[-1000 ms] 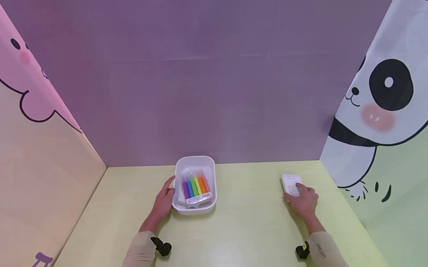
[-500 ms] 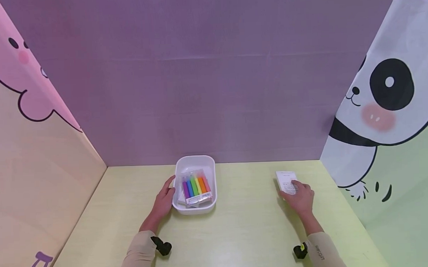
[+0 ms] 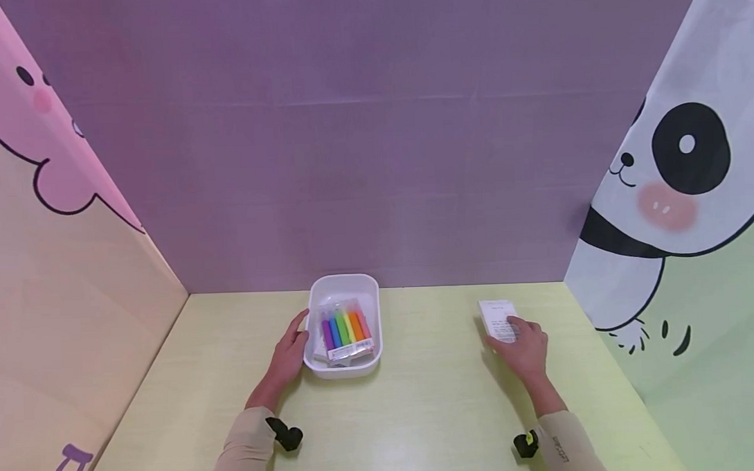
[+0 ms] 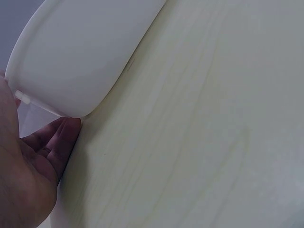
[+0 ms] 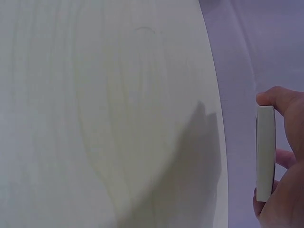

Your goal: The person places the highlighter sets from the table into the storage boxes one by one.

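A white plastic bin (image 3: 375, 364) stands on the table near the back. In it lies a clear pack of coloured markers (image 3: 346, 330), on top of something partly hidden. My left hand (image 3: 289, 355) holds the bin's left side, and the left wrist view shows fingertips (image 4: 70, 126) at the bin's lower edge. On the right, my right hand (image 3: 524, 348) grips a flat white box (image 3: 497, 318) with small printed lines between thumb and fingers. Its narrow side faces the right wrist view, above the table with a shadow below.
The pale wooden table (image 3: 421, 414) meets a purple back wall (image 3: 374, 159). Side walls stand left and right, the right one with a panda picture (image 3: 694, 203). Black wrist cameras (image 3: 285, 434) sit on both sleeves.
My right hand has moved to the left and slightly away from me with the white box. The left hand and the bin have stayed in place.
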{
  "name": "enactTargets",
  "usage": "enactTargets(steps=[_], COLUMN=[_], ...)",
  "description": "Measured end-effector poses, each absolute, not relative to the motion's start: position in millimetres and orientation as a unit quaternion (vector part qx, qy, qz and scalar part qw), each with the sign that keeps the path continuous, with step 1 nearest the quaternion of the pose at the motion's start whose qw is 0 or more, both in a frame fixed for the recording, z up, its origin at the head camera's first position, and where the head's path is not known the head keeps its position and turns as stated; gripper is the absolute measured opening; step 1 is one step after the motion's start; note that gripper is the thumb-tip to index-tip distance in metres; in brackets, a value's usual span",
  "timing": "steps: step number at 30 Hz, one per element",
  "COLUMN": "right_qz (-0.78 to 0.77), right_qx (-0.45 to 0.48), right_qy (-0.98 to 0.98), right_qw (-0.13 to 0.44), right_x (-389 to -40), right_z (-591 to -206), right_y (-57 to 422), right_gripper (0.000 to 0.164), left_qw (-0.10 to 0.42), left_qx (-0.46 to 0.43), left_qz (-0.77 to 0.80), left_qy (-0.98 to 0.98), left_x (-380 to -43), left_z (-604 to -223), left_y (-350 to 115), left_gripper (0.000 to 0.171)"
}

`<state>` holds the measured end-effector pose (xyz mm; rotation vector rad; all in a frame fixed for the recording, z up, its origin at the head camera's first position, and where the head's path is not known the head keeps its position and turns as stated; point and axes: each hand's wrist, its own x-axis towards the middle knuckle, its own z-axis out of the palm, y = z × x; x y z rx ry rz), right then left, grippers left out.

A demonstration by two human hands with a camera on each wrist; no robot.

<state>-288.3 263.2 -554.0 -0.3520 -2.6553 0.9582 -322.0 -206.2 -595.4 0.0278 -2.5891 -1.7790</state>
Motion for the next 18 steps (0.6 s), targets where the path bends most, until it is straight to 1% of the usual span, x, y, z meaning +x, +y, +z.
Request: enactTargets(steps=[18], right_qz=[0.354], right_qx=[-0.114], right_qy=[-0.919], right_qw=[0.132], right_x=[-292], right_z=[-543], right_y=[245], right_gripper=[0.069], left_qw=[-0.009], left_qx=[0.017], left_qz=[-0.568], left_qy=[-0.823], left_x=[-320], left_z=[-595], left_y=[-206], left_gripper=[0.047])
